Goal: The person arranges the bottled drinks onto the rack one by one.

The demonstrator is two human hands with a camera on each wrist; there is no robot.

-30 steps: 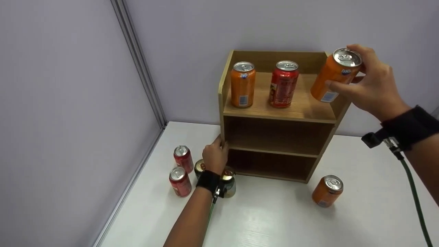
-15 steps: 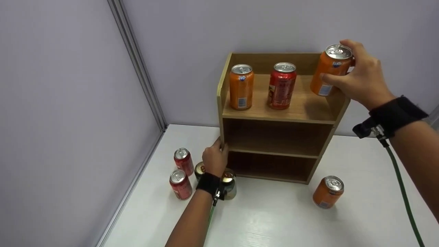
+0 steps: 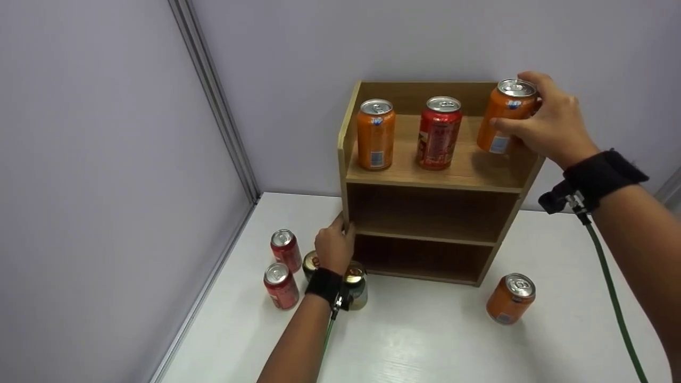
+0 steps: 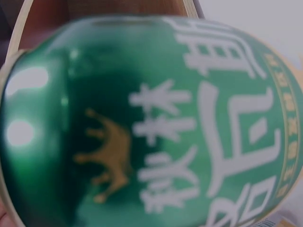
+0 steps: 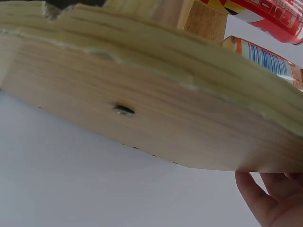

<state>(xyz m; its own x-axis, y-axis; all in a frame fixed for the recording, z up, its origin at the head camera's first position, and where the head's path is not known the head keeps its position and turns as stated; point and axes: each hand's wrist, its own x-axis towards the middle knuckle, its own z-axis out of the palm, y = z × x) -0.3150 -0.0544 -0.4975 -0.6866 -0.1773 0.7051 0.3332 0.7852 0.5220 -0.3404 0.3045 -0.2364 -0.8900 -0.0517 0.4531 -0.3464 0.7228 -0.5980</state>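
One wooden shelf unit (image 3: 431, 184), grained, boxy, three-tiered, whose left side panel (image 3: 343, 165) you pinched in your left grip (image 3: 334, 247). One smooth cylindrical metal can (image 3: 500, 119), which you held over the right end of the top tier (image 3: 468, 171), pinched in your right grip (image 3: 553, 125); it was orange, silver-lidded and slightly tilted, with a pale patch low on its side.

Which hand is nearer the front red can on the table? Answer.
Left. The left hand holds the left edge of the shelf, behind and right of the red can. The right hand is farther, at the shelf's top right, holding an orange can.
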